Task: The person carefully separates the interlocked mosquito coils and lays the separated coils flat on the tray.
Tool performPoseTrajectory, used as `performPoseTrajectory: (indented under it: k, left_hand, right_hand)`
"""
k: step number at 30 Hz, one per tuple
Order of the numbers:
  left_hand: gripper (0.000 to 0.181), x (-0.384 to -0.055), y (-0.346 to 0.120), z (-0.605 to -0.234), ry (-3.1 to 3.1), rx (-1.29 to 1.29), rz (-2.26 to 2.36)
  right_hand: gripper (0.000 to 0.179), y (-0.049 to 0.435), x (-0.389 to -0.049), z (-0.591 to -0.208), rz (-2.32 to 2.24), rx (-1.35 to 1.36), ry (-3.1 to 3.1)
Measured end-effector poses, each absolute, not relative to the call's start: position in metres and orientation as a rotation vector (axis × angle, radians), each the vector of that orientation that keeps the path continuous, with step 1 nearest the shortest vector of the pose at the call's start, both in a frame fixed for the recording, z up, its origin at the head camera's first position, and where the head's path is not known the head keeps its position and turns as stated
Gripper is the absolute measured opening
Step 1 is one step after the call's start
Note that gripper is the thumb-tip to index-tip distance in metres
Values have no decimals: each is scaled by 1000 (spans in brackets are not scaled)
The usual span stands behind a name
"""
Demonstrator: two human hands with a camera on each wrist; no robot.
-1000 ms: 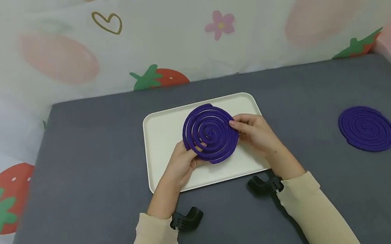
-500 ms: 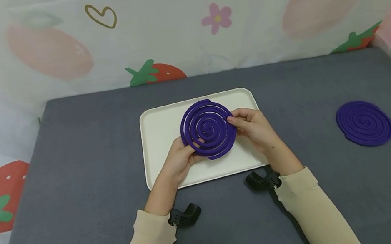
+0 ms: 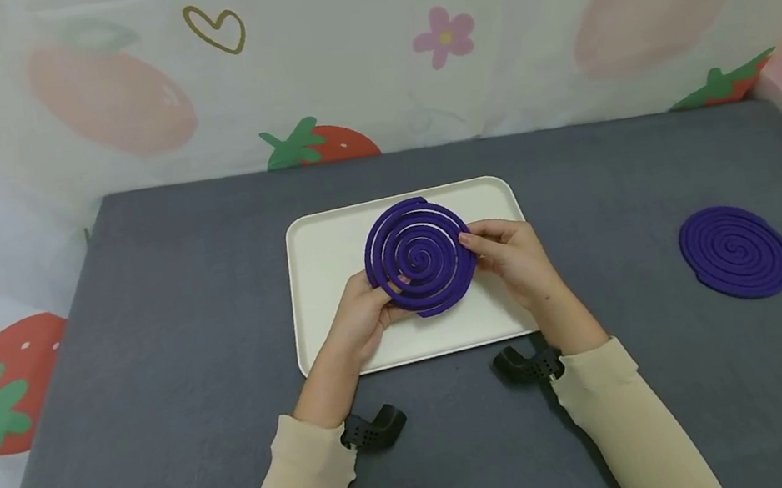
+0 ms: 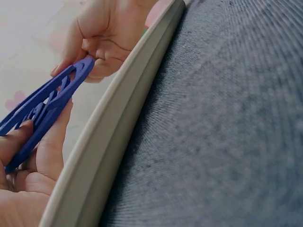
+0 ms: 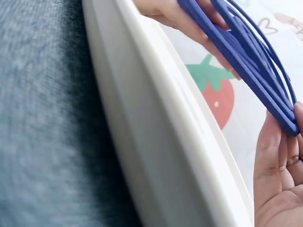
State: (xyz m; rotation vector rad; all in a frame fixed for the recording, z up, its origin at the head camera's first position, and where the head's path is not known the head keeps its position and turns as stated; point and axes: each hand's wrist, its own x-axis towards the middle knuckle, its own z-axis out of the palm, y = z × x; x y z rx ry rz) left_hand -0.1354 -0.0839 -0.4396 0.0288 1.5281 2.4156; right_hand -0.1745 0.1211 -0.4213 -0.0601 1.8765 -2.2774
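Observation:
Both hands hold a dark purple spiral coil mat above a cream rectangular tray. The left hand grips its lower left part, the thumb on top of the coils and fingers beneath, as the left wrist view shows on the coil mat. At the right edge the right hand pinches the rim between thumb and fingers. In the right wrist view the coil mat is tilted, with small gaps between its rings. Some fingers are hidden under it.
A second purple spiral mat lies flat on the grey cloth-covered table, to the right. A printed curtain with strawberries and flowers hangs behind the table's far edge. Each wrist wears a black camera mount.
The whole view shifts slightly with the head. Both hands keep their hold on the coil mat, and it hardly moves over the tray.

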Motion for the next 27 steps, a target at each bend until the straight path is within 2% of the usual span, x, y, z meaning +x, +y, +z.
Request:
performPoseTrajectory:
  k: [7,18,27]
  left_hand:
    - [22,-135,-83,-439,1441,28,2416]
    - [13,-138,-89,-434,1473,-28,2566]
    - [19,-140,-90,-434,1475,-49,2592]
  right_hand:
    - [35,122,-173,-423,-2340,-68,1850]
    - [34,120,-179,-422,-2354,-34,1848]
    - [36,118,-178,-417,-2377,-52,1842]
